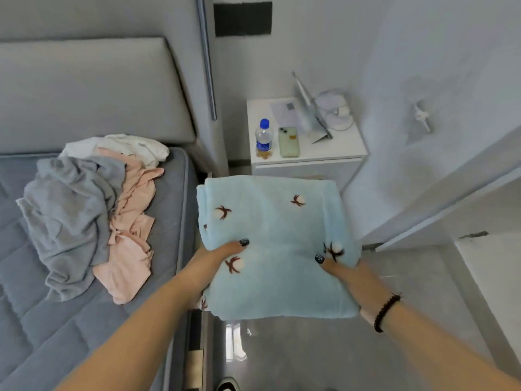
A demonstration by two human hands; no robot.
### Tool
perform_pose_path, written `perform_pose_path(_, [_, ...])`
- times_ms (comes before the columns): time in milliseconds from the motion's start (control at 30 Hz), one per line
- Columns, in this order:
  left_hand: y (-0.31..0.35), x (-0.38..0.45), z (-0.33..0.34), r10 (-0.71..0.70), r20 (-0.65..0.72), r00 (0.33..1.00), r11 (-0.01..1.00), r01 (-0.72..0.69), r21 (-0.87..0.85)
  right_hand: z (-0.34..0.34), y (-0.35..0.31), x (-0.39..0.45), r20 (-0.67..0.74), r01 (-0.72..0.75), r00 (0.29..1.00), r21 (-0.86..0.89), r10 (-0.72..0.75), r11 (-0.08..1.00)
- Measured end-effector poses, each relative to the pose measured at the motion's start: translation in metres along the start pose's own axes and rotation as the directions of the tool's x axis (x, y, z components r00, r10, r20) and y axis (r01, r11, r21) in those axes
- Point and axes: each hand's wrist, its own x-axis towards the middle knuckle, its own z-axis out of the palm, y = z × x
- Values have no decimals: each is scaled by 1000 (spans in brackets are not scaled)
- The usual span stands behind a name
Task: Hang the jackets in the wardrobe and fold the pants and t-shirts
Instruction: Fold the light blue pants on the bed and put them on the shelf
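Note:
A folded light-blue fleece garment [276,235] with small brown-and-white flower prints is held in the air over the floor, beside the bed. My left hand [214,258] grips its near left edge, thumb on top and fingers hidden beneath. My right hand [346,272] grips the near right edge the same way, a dark bead bracelet on its wrist. On the bed lies a loose pile: a grey garment [67,221], a pink garment [132,235] and a white garment [127,146] at the back.
The grey mattress [42,320] fills the left, with a padded headboard [84,91] behind. A white bedside cabinet [304,153] carries a water bottle [263,138], a phone [288,142] and a tablet stand. A white wardrobe door [437,179] stands at right. Glossy floor lies below.

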Motion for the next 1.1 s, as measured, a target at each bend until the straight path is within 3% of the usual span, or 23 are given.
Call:
perform_pose_path(233, [78, -57, 165, 107, 169, 980, 991, -120, 67, -136, -86, -121, -168, 135, 978, 49, -125, 990])
perform_pose_path(433, [119, -91, 313, 169, 381, 909, 964, -232, 127, -260, -136, -223, -401, 273, 880, -15, -255, 962])
perform_pose_path(633, [168, -120, 447, 168, 616, 770, 917, -351, 188, -355, -163, -311, -578, 329, 777, 34, -250, 944])
perform_pose_path(767, [194, -138, 521, 156, 739, 655, 875, -438, 204, -395, -182, -356, -699, 461, 635, 0, -330, 887])
perform_pose_path(933, [232, -148, 616, 146, 810, 567, 874, -458, 163, -440, -216, -398, -729, 617, 527, -26, -437, 786])
perform_pose_path(967, [244, -153, 635, 149, 825, 545, 837, -514, 189, -448, -224, -405, -739, 646, 500, -29, -452, 762])
perform_pose_path(1000, [254, -148, 645, 176, 890, 421, 797, -592, 122, -457, -233, -411, -748, 672, 476, -30, -463, 740])
perform_pose_path(1033, [265, -138, 661, 317, 879, 357, 826, -560, -70, -465, -244, -416, -756, 689, 455, -36, -471, 724])
perform_pose_path(1100, [298, -158, 703, 367, 861, 352, 821, -558, -121, -481, -267, -426, -775, 718, 397, -72, -492, 692])
